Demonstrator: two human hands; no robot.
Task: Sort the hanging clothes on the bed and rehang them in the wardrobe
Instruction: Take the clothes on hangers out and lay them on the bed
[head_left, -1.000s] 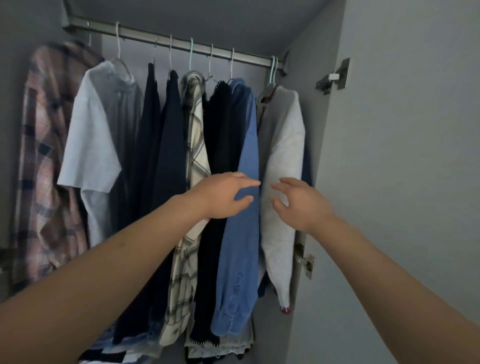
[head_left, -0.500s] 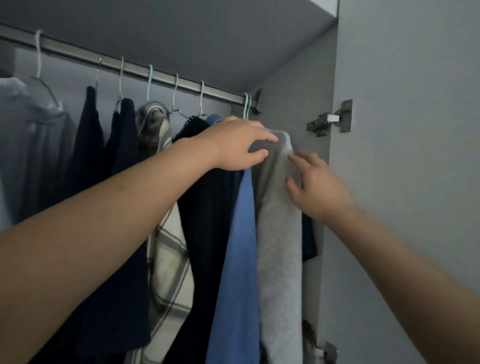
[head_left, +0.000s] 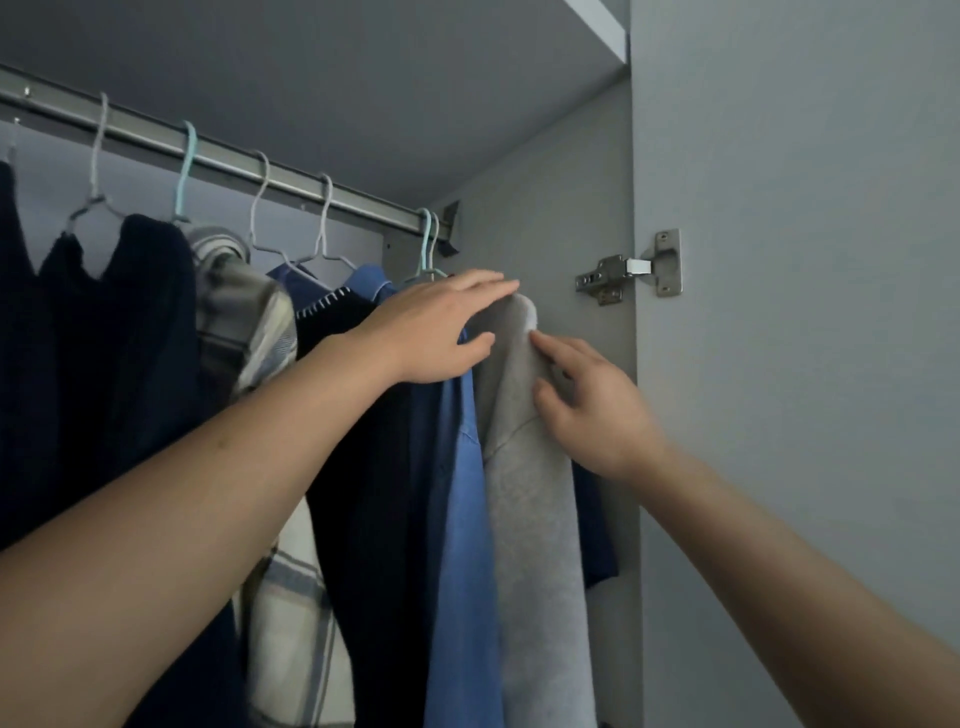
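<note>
My left hand (head_left: 436, 332) lies spread over the grey sweatshirt's (head_left: 530, 499) shoulder; my right hand (head_left: 592, 410), fingers loosely apart, touches its sleeve. Six hanger hooks ride the rail (head_left: 291, 176).

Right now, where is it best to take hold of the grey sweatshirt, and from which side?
Probably at its shoulder top, where the grey sweatshirt drapes over its hanger. Come from the front and above: the wardrobe wall crowds its right, the blue shirt its left. Both hands, left hand and right hand, already touch there.

Dim, bluish light; dark clothes lose detail, edges bend.
</note>
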